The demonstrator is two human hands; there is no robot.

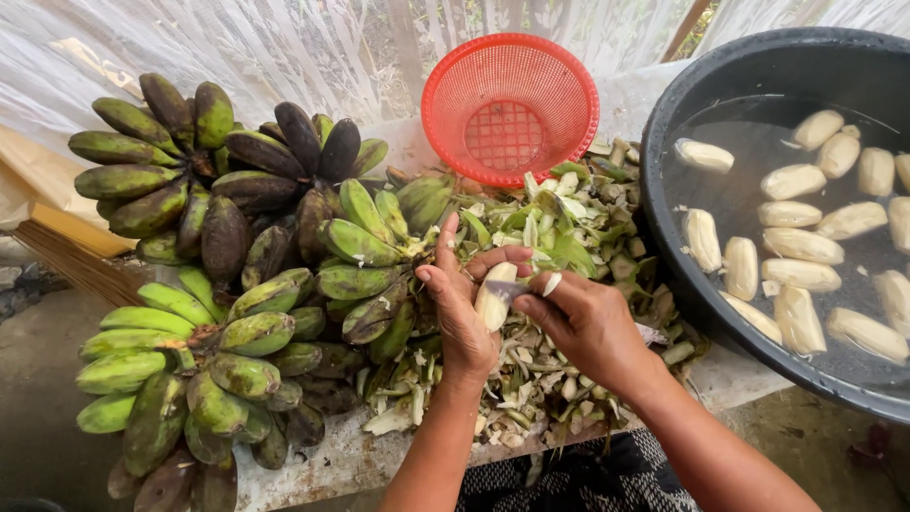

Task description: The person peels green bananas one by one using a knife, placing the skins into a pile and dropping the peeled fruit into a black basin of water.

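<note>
Left hand wraps pale peeled banana, fingers curled, long axis near upright. Right hand just beside, pinching small knife blade against banana's right side. Green peel scraps pile beneath. Green unpeeled banana bunches left; black water basin right.

I see soft, even daylight coming through the white netting at twelve o'clock; shadows are faint, focus sharp, with wide-angle bending toward three and nine o'clock edges.
</note>
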